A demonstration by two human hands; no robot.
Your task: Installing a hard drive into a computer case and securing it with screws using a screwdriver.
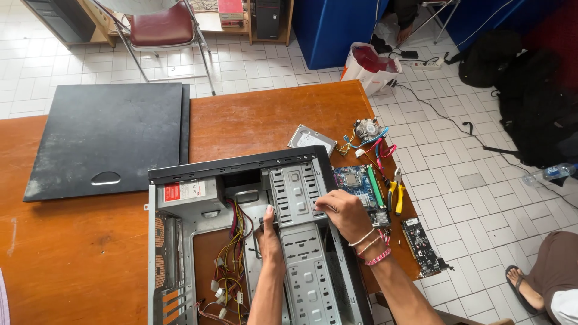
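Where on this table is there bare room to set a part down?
Bare wood lies left of the open computer case, below the black side panel, and between that panel and the hard drive. Right of the case it is crowded: motherboard, pliers, cables, expansion card.

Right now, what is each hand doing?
Left hand: inside the open computer case, gripping the edge of the metal drive cage.
Right hand: fingers curled on the drive cage's top.
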